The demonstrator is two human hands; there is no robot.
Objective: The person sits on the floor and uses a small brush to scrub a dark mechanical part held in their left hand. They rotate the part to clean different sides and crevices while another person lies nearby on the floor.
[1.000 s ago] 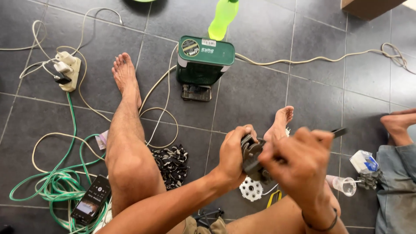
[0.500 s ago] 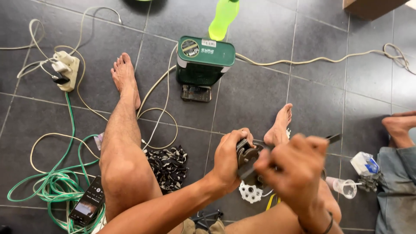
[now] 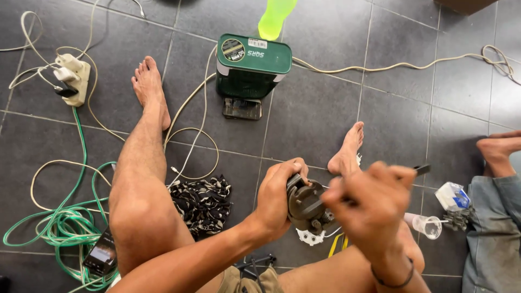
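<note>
Since half a second ago both hands have dropped a bit lower and nearer the lap, right hand now blurred mid-motion. Grey tile floor (image 3: 325,108) fills the view, bare legs stretched out over it. Green metal can (image 3: 251,68) stands ahead between the feet, a dark phone (image 3: 242,109) lying just in front of it. Green hose (image 3: 59,230) is coiled at left, white power strip (image 3: 71,79) far left. Left hand (image 3: 278,198) wraps around a dark round metal part (image 3: 308,206), held above the lap. Right hand (image 3: 374,203) is closed on a thin dark tool (image 3: 420,170) and touches the part. A clear small cup (image 3: 426,226) lies at right.
</note>
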